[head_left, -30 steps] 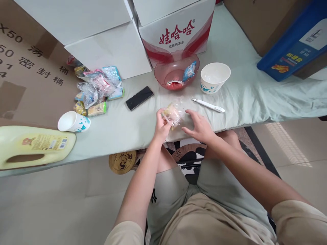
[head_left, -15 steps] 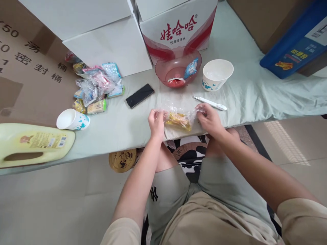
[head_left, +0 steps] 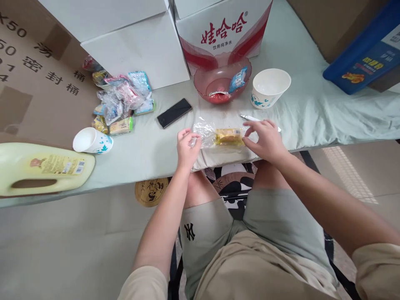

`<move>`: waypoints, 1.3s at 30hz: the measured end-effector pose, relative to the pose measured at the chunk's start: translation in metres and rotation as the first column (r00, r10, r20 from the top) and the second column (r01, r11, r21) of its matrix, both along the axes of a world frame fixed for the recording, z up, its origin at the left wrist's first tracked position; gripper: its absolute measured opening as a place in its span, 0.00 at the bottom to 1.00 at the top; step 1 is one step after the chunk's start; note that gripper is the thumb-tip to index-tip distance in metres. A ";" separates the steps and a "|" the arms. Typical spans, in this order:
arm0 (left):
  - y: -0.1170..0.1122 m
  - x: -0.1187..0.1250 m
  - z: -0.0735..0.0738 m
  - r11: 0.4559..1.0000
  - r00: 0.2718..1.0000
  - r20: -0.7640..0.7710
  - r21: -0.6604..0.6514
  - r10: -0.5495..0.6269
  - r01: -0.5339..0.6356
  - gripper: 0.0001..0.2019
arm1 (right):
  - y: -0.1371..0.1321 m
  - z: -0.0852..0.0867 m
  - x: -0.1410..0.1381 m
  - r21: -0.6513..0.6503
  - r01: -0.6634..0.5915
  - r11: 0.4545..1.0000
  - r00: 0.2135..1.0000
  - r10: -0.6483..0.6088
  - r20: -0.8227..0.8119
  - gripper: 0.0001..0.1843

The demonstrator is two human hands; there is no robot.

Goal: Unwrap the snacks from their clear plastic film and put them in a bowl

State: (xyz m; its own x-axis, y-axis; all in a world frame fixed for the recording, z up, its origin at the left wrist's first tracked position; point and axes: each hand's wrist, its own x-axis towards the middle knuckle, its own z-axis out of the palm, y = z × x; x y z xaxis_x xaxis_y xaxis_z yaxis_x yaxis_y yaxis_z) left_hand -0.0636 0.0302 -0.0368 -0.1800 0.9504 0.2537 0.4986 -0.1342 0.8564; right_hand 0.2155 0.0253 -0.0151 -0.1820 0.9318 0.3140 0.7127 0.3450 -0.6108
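A clear plastic bag point(head_left: 203, 130) lies crinkled at the table's front edge, and my left hand point(head_left: 187, 150) pinches its left end. At the bag's right side rests a yellow snack packet point(head_left: 229, 136), lying flat; whether it is still inside the bag I cannot tell. My right hand point(head_left: 267, 141) hovers at the packet's right end, thumb and fingers apart with nothing between them. Beneath that hand, partly covered, is a white utility knife point(head_left: 249, 118). Behind the bag lies a black phone point(head_left: 174, 113).
A pink bowl point(head_left: 204, 85) with packets inside and a large paper cup point(head_left: 268, 89) stand at the back. To the left are a heap of wrapped snacks point(head_left: 125, 98), a tipped paper cup point(head_left: 93, 141) and a yellow jug point(head_left: 67, 168). Boxes point(head_left: 225, 35) line the rear.
The yellow packet has shifted right and now lies straight and flat. My right hand has let go of the bag's right side and spread its fingers. The bag bunches toward my left hand.
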 end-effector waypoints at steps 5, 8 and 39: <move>-0.023 -0.010 0.015 0.978 0.976 0.070 0.059 -0.205 0.201 0.08 | -0.017 0.009 0.004 -0.154 -0.221 0.963 0.975 0.216 -0.049 0.14; -0.030 -0.014 0.018 0.890 0.879 0.288 -0.147 -0.379 0.432 0.17 | -0.019 0.008 0.004 -0.298 -0.291 0.909 0.953 0.302 -0.010 0.17; -0.016 0.002 -0.008 0.984 0.752 -0.635 -0.135 -0.178 0.118 0.18 | 0.025 0.041 0.034 0.042 -0.267 0.963 0.959 0.261 0.113 0.24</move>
